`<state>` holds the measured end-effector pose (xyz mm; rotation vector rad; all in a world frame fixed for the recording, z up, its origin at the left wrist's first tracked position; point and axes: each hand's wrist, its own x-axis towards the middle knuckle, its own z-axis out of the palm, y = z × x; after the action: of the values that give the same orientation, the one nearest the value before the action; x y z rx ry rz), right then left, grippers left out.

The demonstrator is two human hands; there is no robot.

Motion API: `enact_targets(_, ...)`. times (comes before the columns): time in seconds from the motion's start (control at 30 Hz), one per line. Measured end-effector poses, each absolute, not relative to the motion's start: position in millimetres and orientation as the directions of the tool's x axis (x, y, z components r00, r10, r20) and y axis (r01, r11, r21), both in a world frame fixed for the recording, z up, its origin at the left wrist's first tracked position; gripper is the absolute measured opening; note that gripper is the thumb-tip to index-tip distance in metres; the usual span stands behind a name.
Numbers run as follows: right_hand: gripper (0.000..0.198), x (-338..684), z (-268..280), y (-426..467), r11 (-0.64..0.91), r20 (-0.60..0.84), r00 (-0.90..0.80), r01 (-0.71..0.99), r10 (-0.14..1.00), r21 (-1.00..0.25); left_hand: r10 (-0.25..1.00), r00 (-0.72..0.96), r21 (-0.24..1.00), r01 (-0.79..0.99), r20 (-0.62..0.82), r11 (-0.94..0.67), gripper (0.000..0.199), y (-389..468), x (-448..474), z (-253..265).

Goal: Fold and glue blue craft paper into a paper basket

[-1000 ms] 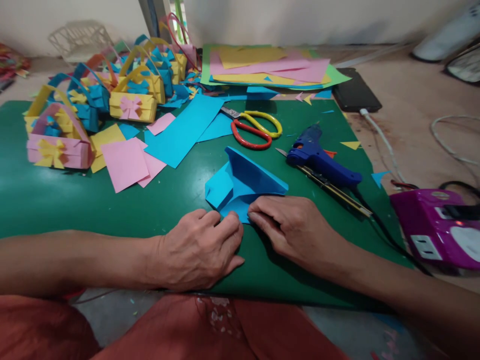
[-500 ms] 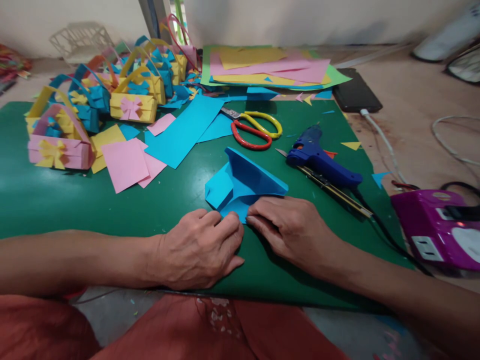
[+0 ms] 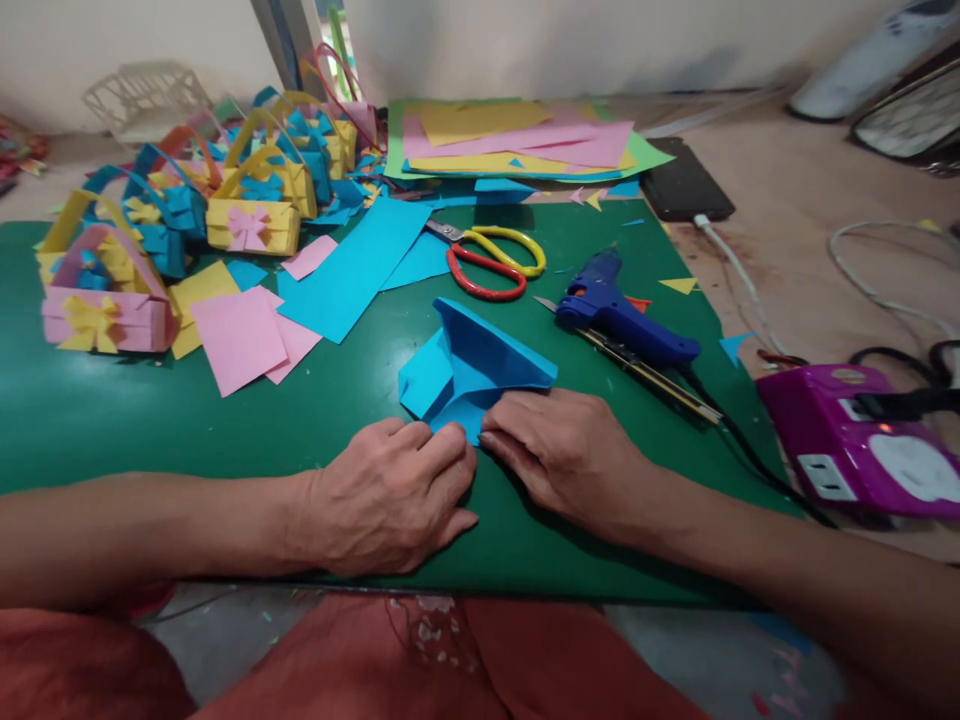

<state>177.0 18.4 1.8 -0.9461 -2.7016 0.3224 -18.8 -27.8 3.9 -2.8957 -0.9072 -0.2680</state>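
A partly folded sheet of blue paper (image 3: 480,365) stands on the green board (image 3: 337,400), its far and left flaps raised. Its near edge is between my two hands. My left hand (image 3: 397,490) is closed with curled fingertips against the left part of that edge; its thumb sticks out to the right. My right hand (image 3: 562,450) pinches the right near corner of the blue paper between thumb and fingers. The fingertips of both hands come close together at the near edge, and they partly hide the paper there.
Beyond the paper lie scissors (image 3: 495,265), a blue glue gun (image 3: 622,310) and a utility knife (image 3: 637,370). Small paper baskets (image 3: 251,225) stand at the left, near pink sheets (image 3: 240,340). A purple power box (image 3: 847,430) and phone (image 3: 690,180) are at the right.
The whole scene has shifted slightly left in view as the head turned. Both hands keep nearly the same pose on the blue paper.
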Motion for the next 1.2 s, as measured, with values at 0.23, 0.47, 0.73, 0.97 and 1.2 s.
enact_targets(0.23,0.025,178.3,-0.8,19.3,0.793,0.194,-0.773,0.561,0.604,-0.236,0.55,0.812,-0.033,0.566,0.197,-0.824,0.035,-25.8,-18.1,5.0)
enact_targets(0.47,0.026,178.1,0.3,18.7,0.795,0.196,-0.773,0.562,0.603,-0.228,0.545,0.816,-0.039,0.561,0.195,-0.827,0.035,-26.0,-18.4,6.7)
enact_targets(0.73,0.026,178.1,-2.1,19.2,0.811,0.23,-0.779,0.548,0.584,-0.203,0.548,0.816,-0.036,0.563,0.186,-0.826,0.036,-25.7,-18.4,5.0)
enact_targets(0.97,0.027,178.9,-1.2,18.7,0.812,0.226,-0.781,0.546,0.583,-0.208,0.545,0.814,-0.031,0.561,0.198,-0.827,0.036,-25.8,-18.6,4.2)
enact_targets(1.2,0.028,177.7,-0.6,18.8,0.812,0.231,-0.78,0.543,0.582,-0.212,0.542,0.813,-0.029,0.56,0.212,-0.828,0.035,-25.2,-18.2,5.2)
